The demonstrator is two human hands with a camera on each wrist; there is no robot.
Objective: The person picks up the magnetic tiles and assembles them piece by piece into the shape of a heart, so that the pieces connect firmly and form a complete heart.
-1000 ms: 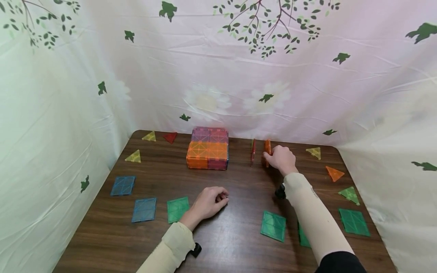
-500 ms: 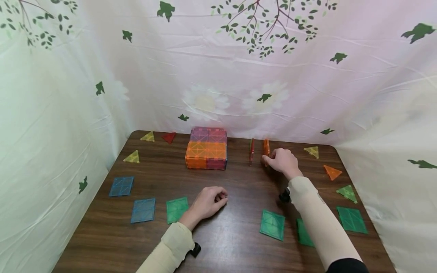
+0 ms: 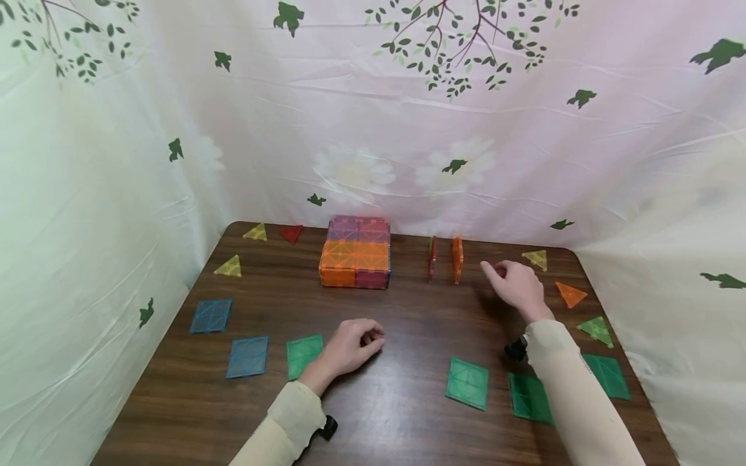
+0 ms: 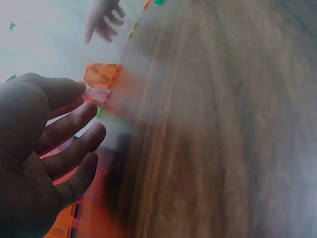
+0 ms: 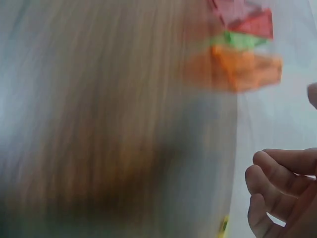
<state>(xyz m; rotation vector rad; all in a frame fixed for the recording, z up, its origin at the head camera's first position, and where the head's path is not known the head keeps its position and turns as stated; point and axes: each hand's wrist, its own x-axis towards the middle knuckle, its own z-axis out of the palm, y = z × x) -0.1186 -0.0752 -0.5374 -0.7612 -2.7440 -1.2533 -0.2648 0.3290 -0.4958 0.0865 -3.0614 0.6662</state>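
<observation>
My right hand point(image 3: 515, 285) hovers over the table's right side with thumb and fingers apart, holding nothing. Just left of it, an orange magnetic tile point(image 3: 458, 260) stands upright on edge. A red upright tile point(image 3: 432, 260) is beside that one, with a bit of green showing behind it. My left hand point(image 3: 352, 346) rests near the table's middle, its fingers loosely curled around nothing, next to a green square tile point(image 3: 303, 356). Farther back sits a low box of joined orange, pink and purple tiles point(image 3: 355, 257). The right wrist view shows the orange tile point(image 5: 247, 69) blurred, apart from the fingers.
Blue square tiles point(image 3: 247, 357) and yellow triangles point(image 3: 229, 266) lie flat on the left. Right of centre are green squares point(image 3: 467, 384), an orange triangle point(image 3: 571, 295) and a green triangle point(image 3: 597, 331). A printed curtain point(image 3: 373, 116) hangs behind the table.
My right hand has let go of the orange upright tile and drawn away to the right and slightly nearer. The tile stays standing. My left hand has barely moved.
</observation>
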